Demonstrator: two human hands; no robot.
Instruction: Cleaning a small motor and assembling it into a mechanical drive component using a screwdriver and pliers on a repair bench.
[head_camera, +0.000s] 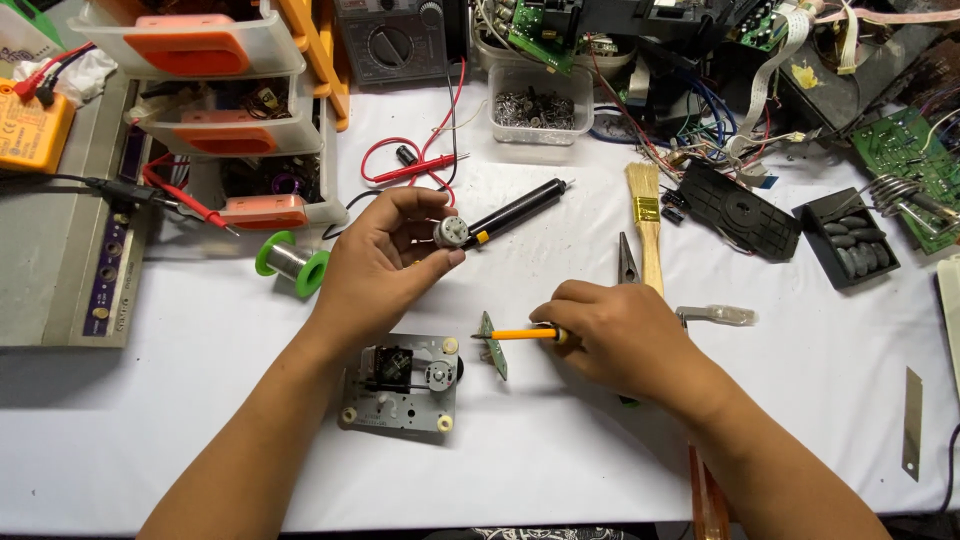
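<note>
Left grip: the left hand (385, 262) pinches a small round DC motor (452, 233) between thumb and fingertips, held above the table.
Right grip: the right hand (618, 335) is closed around a yellow-handled tool (520, 335), its tip pointing left at a small green circuit board (492, 346) that stands on edge.
Below the left hand: a grey metal drive mechanism plate (402, 385) lies flat on the white table (200, 420).
Behind the motor: a black desoldering pump (515, 211), lying at a slant.
Left of the hand: a green solder spool (291, 262).
Beyond the right hand: a paintbrush (647, 220), pliers (627, 260).
</note>
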